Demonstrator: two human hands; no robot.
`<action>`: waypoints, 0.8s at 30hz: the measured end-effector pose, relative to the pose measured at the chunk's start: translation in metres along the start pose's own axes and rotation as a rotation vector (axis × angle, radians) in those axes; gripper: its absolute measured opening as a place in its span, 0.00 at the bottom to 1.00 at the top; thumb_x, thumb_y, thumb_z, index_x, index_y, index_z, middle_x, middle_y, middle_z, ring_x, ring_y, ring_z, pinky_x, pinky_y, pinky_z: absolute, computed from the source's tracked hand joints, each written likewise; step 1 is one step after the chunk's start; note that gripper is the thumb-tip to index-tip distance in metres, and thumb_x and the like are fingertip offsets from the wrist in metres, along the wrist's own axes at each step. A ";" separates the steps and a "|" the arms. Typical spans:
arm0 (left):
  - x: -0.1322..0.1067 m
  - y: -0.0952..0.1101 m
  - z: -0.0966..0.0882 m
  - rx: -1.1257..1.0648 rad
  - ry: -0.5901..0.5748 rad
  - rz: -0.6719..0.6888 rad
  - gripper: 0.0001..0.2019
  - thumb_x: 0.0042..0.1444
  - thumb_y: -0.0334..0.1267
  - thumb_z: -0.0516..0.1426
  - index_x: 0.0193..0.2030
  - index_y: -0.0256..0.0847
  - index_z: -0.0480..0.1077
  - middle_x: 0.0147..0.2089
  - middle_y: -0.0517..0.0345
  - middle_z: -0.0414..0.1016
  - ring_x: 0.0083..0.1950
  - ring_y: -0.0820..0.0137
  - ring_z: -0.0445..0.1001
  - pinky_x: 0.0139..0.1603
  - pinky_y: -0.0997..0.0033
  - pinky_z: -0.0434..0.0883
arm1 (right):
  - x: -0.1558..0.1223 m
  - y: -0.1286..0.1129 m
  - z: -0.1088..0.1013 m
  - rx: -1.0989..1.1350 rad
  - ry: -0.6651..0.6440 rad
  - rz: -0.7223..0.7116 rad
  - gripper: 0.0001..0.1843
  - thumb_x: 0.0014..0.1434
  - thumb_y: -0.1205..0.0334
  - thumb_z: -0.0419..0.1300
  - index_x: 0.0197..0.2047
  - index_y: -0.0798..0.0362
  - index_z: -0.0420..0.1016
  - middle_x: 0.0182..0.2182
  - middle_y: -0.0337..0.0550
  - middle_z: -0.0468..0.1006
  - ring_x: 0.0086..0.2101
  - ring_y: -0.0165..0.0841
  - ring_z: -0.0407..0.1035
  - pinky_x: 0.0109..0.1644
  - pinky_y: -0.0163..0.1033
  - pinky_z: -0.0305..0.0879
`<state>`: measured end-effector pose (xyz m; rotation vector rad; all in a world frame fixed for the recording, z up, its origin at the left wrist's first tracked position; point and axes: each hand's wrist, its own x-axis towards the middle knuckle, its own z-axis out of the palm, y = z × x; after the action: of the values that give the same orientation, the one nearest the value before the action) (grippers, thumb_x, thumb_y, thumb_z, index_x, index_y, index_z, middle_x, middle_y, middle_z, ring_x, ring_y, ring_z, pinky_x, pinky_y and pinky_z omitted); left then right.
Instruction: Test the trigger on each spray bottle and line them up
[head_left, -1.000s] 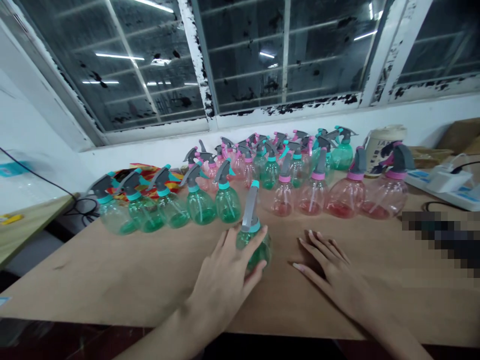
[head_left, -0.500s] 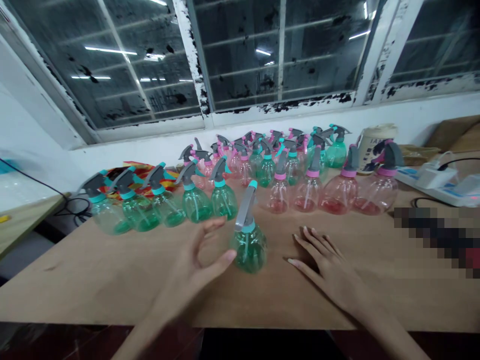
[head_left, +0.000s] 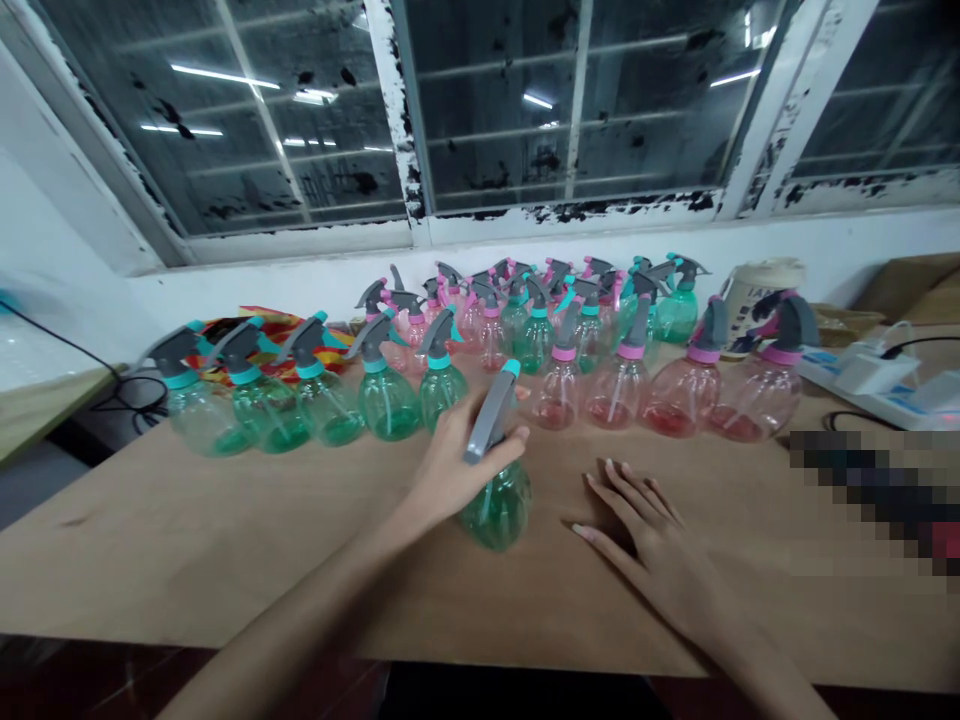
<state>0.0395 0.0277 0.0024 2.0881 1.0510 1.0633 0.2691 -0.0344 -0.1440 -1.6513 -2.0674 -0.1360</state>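
Observation:
A green spray bottle (head_left: 496, 508) with a grey trigger head and turquoise nozzle stands upright near the middle of the table (head_left: 300, 560). My left hand (head_left: 457, 455) is wrapped round its neck, just below the spray head, with the thumb across the near side. Flat on the wood to the right lies my right hand (head_left: 652, 540), fingers spread and holding nothing. Beyond the left hand is a row of green spray bottles (head_left: 391, 405). Several pink spray bottles (head_left: 679, 395) form a row behind the right hand.
More pink and green bottles (head_left: 536, 335) crowd the back by the wall. At the back right are a printed cup (head_left: 750, 310) and a white power strip (head_left: 862, 365) with cables. An orange-red wrapper (head_left: 289, 365) lies behind the left row. A pixelated patch covers the right edge.
My left hand has moved right and forward from beside the green spray bottle and closed round its neck. My right hand stays flat on the table. The view has shifted slightly.

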 end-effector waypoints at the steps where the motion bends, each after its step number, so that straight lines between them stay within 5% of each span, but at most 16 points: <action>1: -0.001 -0.001 0.000 0.016 0.017 0.005 0.16 0.56 0.37 0.56 0.52 0.42 0.69 0.46 0.52 0.76 0.46 0.62 0.76 0.51 0.56 0.72 | 0.000 0.000 0.000 0.000 -0.002 -0.002 0.35 0.62 0.40 0.48 0.65 0.53 0.59 0.65 0.48 0.59 0.65 0.42 0.48 0.67 0.57 0.48; 11: -0.022 -0.005 -0.019 0.065 0.217 -0.082 0.14 0.56 0.35 0.53 0.49 0.46 0.69 0.46 0.56 0.77 0.47 0.63 0.76 0.48 0.61 0.73 | -0.003 0.001 -0.002 0.002 0.012 -0.009 0.36 0.61 0.40 0.50 0.66 0.53 0.58 0.65 0.47 0.59 0.65 0.43 0.49 0.67 0.56 0.48; 17: -0.018 0.008 -0.020 0.126 0.172 -0.077 0.07 0.54 0.36 0.52 0.38 0.45 0.70 0.31 0.60 0.74 0.33 0.66 0.74 0.37 0.64 0.73 | -0.005 0.006 0.005 -0.013 0.067 -0.047 0.34 0.62 0.42 0.49 0.65 0.53 0.58 0.64 0.48 0.61 0.64 0.43 0.50 0.66 0.57 0.48; 24: -0.016 0.006 -0.021 0.164 0.159 -0.032 0.03 0.53 0.37 0.52 0.31 0.45 0.66 0.31 0.59 0.72 0.32 0.68 0.72 0.37 0.64 0.73 | -0.009 0.008 0.008 0.010 0.094 -0.061 0.36 0.61 0.41 0.48 0.67 0.50 0.55 0.64 0.46 0.61 0.64 0.45 0.52 0.65 0.58 0.50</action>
<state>0.0179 0.0143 0.0119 2.1330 1.2835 1.1786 0.2757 -0.0371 -0.1562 -1.5474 -2.0450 -0.2194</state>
